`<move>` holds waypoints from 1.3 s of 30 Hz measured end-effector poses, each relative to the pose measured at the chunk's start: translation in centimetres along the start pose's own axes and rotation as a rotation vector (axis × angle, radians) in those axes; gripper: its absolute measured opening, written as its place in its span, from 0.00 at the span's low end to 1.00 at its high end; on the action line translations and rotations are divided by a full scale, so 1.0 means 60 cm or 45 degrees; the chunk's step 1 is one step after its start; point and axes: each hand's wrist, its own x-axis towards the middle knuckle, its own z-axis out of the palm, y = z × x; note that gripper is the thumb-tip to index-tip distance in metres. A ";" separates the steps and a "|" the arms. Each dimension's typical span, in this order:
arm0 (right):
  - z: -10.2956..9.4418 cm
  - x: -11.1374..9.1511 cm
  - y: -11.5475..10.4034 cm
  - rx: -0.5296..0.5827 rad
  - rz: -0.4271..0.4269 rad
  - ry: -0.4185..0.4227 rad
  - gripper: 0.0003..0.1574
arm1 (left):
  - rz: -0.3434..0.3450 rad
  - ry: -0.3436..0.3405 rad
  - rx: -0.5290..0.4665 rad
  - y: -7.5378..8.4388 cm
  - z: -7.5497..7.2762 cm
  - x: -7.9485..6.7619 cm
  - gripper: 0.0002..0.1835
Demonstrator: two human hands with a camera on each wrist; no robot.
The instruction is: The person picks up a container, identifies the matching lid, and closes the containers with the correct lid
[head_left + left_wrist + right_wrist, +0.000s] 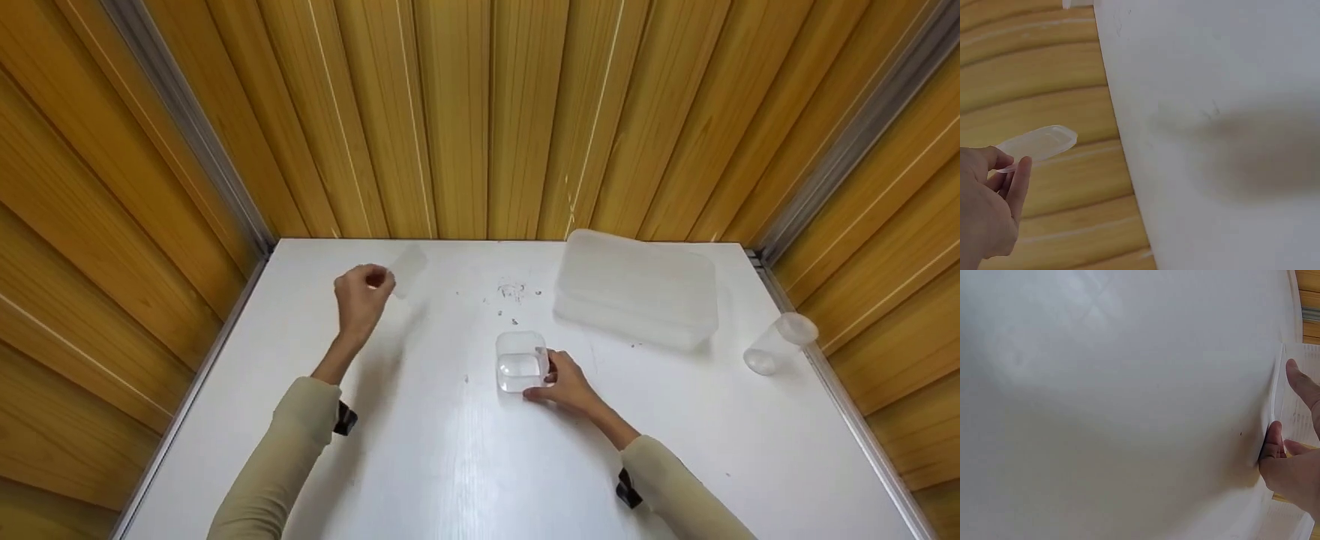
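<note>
In the head view my left hand (363, 298) is raised over the left back of the table and pinches a thin, translucent plastic lid (409, 270) by its edge. The left wrist view shows that lid (1044, 143) between thumb and fingers, apart from any container. Near the table's middle, a small clear plastic container (519, 367) rests with its open top facing up. My right hand (574, 386) grips its right side, with thumb and fingers spread along the wall. Part of the container (1296, 408) shows at the right edge of the right wrist view.
A large frosted plastic box (637, 289) sits at the back right. Beyond it, close to the right edge, is a clear cylindrical container (780, 345). Small dark marks (512, 292) dot the white table (450, 450). Wood-patterned walls (450, 120) enclose the back and sides.
</note>
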 end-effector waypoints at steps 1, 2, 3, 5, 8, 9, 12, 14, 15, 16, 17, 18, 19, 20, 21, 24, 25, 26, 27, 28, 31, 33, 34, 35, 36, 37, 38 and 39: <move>0.001 -0.001 0.002 0.005 -0.006 -0.001 0.52 | 0.118 0.013 0.019 0.016 0.011 -0.006 0.04; 0.003 -0.002 0.002 0.010 -0.010 0.002 0.51 | 0.246 0.019 0.043 0.030 0.021 -0.013 0.03; 0.005 -0.003 0.003 0.013 -0.018 0.002 0.51 | 0.378 0.024 0.088 0.044 0.031 -0.020 0.02; 0.010 -0.004 0.003 0.024 -0.040 -0.001 0.51 | 0.653 0.034 0.199 0.068 0.049 -0.037 0.03; 0.011 -0.003 0.002 0.031 -0.080 -0.017 0.50 | 1.059 0.079 0.391 0.091 0.075 -0.060 0.06; 0.010 -0.003 0.002 0.030 -0.094 -0.026 0.50 | 1.166 0.097 0.447 0.096 0.083 -0.067 0.07; 0.005 -0.005 0.003 0.047 -0.133 -0.072 0.51 | 1.389 0.098 0.541 0.102 0.105 -0.086 0.08; -0.002 -0.009 0.006 0.081 -0.154 -0.104 0.50 | 1.479 0.066 0.590 0.101 0.118 -0.098 0.06; -0.006 -0.012 0.008 0.105 -0.158 -0.107 0.48 | 1.517 0.047 0.615 0.100 0.123 -0.103 0.04; -0.011 -0.015 0.009 0.126 -0.152 -0.100 0.45 | 1.553 0.031 0.635 0.099 0.127 -0.108 0.03; -0.015 -0.018 0.010 0.144 -0.130 -0.073 0.41 | 1.587 0.017 0.655 0.099 0.130 -0.111 0.06; -0.020 -0.019 0.008 0.183 -0.098 -0.031 0.36 | 1.619 0.011 0.684 0.098 0.133 -0.114 0.10; -0.024 -0.019 0.005 0.215 -0.052 0.022 0.32 | 1.645 0.008 0.706 0.099 0.135 -0.117 0.13; -0.029 -0.018 0.000 0.263 -0.004 0.082 0.27 | 1.666 0.010 0.723 0.100 0.136 -0.118 0.17; -0.034 -0.016 -0.007 0.322 0.041 0.146 0.23 | 1.683 0.013 0.741 0.101 0.136 -0.119 0.20; -0.048 -0.007 -0.035 0.533 0.110 0.276 0.18 | 1.719 0.026 0.779 0.102 0.136 -0.122 0.24; -0.052 -0.004 -0.046 0.598 0.118 0.285 0.18 | 1.730 0.025 0.784 0.101 0.136 -0.122 0.24; -0.055 -0.001 -0.057 0.666 0.125 0.278 0.18 | 1.738 0.022 0.789 0.100 0.135 -0.123 0.24; -0.057 0.001 -0.067 0.719 0.136 0.258 0.18 | 1.746 0.017 0.796 0.099 0.134 -0.124 0.23; -0.059 0.002 -0.077 0.763 0.150 0.228 0.19 | 1.753 0.009 0.802 0.098 0.134 -0.125 0.22; -0.065 0.005 -0.099 0.845 0.213 0.129 0.21 | 1.773 -0.027 0.814 0.096 0.135 -0.128 0.16; -0.068 0.006 -0.109 0.841 0.230 0.069 0.23 | 1.782 -0.050 0.822 0.095 0.136 -0.129 0.11; -0.070 0.006 -0.112 0.835 0.237 0.052 0.23 | 1.785 -0.060 0.825 0.094 0.137 -0.130 0.09; -0.071 0.007 -0.115 0.830 0.242 0.038 0.23 | 1.788 -0.067 0.825 0.094 0.138 -0.131 0.08; -0.072 0.008 -0.117 0.831 0.251 0.032 0.23 | 1.791 -0.072 0.825 0.093 0.138 -0.132 0.07; -0.073 0.008 -0.119 0.837 0.264 0.028 0.24 | 1.793 -0.073 0.825 0.093 0.138 -0.132 0.07; -0.074 0.009 -0.121 0.846 0.276 0.024 0.24 | 1.793 -0.073 0.825 0.091 0.139 -0.133 0.08; -0.075 0.009 -0.123 0.863 0.291 0.028 0.24 | 1.796 -0.072 0.825 0.090 0.139 -0.133 0.08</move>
